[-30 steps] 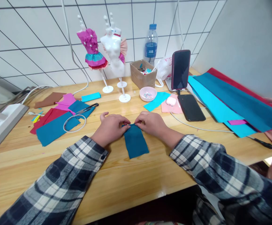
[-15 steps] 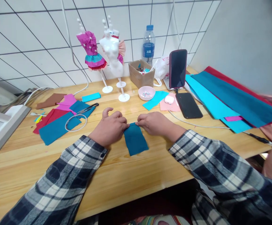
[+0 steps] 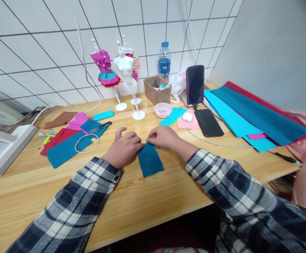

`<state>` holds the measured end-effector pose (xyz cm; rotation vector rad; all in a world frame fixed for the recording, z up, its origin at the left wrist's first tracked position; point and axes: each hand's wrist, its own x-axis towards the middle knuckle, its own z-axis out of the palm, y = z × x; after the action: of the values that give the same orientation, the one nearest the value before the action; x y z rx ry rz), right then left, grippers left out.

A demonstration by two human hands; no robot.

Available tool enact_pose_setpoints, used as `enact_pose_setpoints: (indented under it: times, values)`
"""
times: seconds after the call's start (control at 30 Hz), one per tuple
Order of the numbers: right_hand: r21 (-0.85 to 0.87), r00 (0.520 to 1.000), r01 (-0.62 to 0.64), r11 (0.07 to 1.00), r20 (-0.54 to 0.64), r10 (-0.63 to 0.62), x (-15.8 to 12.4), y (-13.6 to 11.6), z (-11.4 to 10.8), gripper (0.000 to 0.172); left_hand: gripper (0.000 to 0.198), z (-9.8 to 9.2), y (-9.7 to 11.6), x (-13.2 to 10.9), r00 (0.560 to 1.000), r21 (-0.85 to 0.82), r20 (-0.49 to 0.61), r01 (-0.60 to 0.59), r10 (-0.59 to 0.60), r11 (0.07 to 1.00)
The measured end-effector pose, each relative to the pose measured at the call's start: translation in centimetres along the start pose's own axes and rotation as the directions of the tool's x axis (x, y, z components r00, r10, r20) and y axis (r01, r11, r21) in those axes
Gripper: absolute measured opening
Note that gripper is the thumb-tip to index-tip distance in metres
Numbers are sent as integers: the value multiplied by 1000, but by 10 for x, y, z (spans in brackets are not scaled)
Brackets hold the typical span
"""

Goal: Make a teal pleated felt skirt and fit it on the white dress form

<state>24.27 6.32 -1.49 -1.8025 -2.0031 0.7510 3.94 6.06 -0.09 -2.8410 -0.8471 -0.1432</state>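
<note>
- Since the earlier frame, the right hand (image 3: 162, 137) has slid left along the top edge of the teal cloth strip (image 3: 150, 161), meeting the left hand (image 3: 123, 149).
- Both hands pinch that edge; the strip lies flat on the desk (image 3: 142, 200).
- Judgement: edge work barely begun; the remainder is unworked.

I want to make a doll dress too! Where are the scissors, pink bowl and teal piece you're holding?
scissors (image 3: 100, 126), head view, on the blades.
pink bowl (image 3: 163, 115), head view, on its front wall.
teal piece (image 3: 150, 161), head view, on its middle.
</note>
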Motion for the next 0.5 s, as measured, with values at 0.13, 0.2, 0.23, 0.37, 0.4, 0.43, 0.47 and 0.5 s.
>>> enact_pose_setpoints:
  times: [0.13,0.2,0.23,0.37,0.4,0.43,0.47,0.5]
  values:
    - [-82,998,-3,997,57,7,-3,-3,-1,4,30,-2,-1,0,999,-103,-7,39,-40,994]
    - [-109,997,57,992,50,-52,-7,-1,0,4,28,-1,-2,2,981,-248,-43,172,-188,953]
    - [-128,995,100,987,40,-96,-9,1,0,4,29,0,-3,4,961,-327,-42,247,-275,912]
    - [-203,984,170,964,-12,-176,-16,6,3,12,21,11,-2,15,916,-452,105,390,-386,802]
    - [-219,987,152,964,-15,-159,-18,7,4,14,18,14,-1,16,914,-447,139,401,-381,800]
    - [-236,991,130,963,-11,-136,-19,7,4,16,16,16,0,17,911,-445,160,411,-381,795]
    - [-256,993,111,960,-4,-116,-19,7,4,16,15,18,1,18,907,-447,174,421,-385,789]
    - [-277,995,102,955,8,-104,-20,6,4,16,15,20,2,18,903,-452,181,428,-390,783]
